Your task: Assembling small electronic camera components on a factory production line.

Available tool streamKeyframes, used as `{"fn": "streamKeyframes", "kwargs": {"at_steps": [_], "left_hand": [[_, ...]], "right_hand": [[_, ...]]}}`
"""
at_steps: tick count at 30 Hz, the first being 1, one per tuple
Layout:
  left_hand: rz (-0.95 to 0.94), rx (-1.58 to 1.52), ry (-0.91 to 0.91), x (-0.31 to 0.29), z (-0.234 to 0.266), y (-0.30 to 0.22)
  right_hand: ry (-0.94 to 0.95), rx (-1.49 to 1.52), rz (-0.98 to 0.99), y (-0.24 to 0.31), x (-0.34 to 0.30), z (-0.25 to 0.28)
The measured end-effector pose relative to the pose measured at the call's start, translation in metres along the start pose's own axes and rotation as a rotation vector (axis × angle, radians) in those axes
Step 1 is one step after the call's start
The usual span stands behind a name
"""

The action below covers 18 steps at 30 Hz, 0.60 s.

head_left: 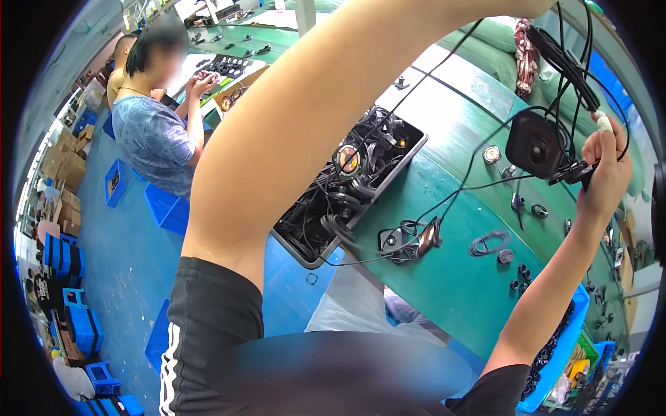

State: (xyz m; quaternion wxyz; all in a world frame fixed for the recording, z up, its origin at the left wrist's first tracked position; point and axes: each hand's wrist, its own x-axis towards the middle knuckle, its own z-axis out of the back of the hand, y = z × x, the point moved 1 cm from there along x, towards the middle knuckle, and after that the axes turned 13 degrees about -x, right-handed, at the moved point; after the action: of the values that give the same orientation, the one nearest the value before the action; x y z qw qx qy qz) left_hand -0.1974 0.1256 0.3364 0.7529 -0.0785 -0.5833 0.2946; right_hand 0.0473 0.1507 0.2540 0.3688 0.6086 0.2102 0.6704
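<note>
The right hand (609, 156) is curled around black cables (565, 66), with a rounded-square black device (534, 144) just left of it, perhaps lifted to keep the leads off the green table (444, 291). The left hand (531, 5) is mostly cropped, so its grip cannot be told. Well below it, a black crate (374, 198) seemingly keeps tangled wires (319, 204) together.
</note>
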Motion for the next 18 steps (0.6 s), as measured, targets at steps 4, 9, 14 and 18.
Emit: {"fn": "streamKeyframes", "kwargs": {"at_steps": [4,9,14,18], "left_hand": [[-0.113,-0.096,-0.004,0.011,-0.027,-0.006],[0.12,0.07,0.304,-0.046,-0.048,0.038],[0.29,0.265,0.401,-0.107,-0.065,0.027],[0.301,0.42,0.548,-0.165,-0.087,0.052]], "right_hand": [[0.071,-0.299,-0.052,0.003,-0.004,0.031],[0.4,-0.468,-0.102,-0.031,-0.035,0.033],[0.569,-0.703,-0.172,-0.078,-0.073,0.05],[0.7,-0.888,-0.263,-0.134,-0.118,0.029]]}}
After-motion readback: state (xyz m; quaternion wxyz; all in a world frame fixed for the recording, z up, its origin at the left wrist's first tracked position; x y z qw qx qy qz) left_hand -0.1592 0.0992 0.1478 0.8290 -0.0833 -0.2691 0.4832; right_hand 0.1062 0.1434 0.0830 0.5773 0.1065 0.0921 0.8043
